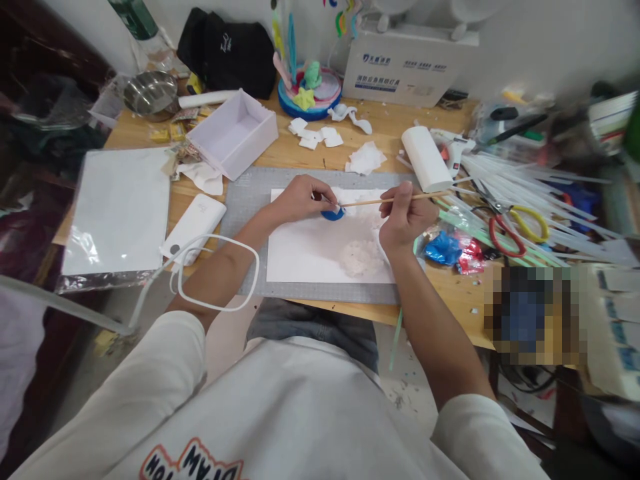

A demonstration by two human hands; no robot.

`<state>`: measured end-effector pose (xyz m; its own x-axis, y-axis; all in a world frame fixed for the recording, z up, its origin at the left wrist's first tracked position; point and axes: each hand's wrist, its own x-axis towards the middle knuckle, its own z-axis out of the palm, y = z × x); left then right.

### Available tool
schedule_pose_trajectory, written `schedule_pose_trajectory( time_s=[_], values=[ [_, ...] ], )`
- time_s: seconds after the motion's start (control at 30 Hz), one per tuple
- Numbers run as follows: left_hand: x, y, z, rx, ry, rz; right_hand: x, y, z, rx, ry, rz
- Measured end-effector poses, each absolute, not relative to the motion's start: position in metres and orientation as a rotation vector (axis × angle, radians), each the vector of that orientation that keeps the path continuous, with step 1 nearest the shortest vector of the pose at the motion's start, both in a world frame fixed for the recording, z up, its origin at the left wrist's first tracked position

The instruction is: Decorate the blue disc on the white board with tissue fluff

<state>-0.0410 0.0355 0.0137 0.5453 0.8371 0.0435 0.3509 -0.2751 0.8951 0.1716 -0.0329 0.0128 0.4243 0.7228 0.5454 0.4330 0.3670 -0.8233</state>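
My right hand (406,215) is closed around a thin wooden stick (370,202), which points left with its tip at my left fingers. With thumb and fingertips, my left hand (306,199) pinches a small whitish piece (337,209); its exact kind is too small to make out. Directly beneath those fingertips is a small round blue object (330,216), partly covered by the hand. Both hands are over a white sheet of paper (300,260) on a grey cutting mat (245,200). A bumpy off-white patch (361,257) lies on the paper between my wrists.
Left of the mat are a white power bank (196,227) with a looped cable and an open white box (233,137). Torn white scraps (367,159) lie behind it. At right are scissors (506,233), a glue gun (455,157), translucent glue sticks (540,193) and blue wrapped material (443,249).
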Motion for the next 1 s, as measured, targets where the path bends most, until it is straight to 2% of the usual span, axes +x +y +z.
schedule_pose_trajectory(
  time_s=[0.3,0.77,1.0],
  values=[
    [-0.039,0.036,0.008,1.899,1.033,0.684,0.173,-0.034,0.012,-1.343,-1.199,0.11],
    [-0.031,0.036,-0.001,1.939,1.033,0.714,0.17,-0.039,0.019,-1.284,-1.085,0.095],
    [-0.031,0.035,0.004,1.931,1.049,0.698,0.172,-0.041,0.014,-1.244,-1.293,0.101]
  ],
)
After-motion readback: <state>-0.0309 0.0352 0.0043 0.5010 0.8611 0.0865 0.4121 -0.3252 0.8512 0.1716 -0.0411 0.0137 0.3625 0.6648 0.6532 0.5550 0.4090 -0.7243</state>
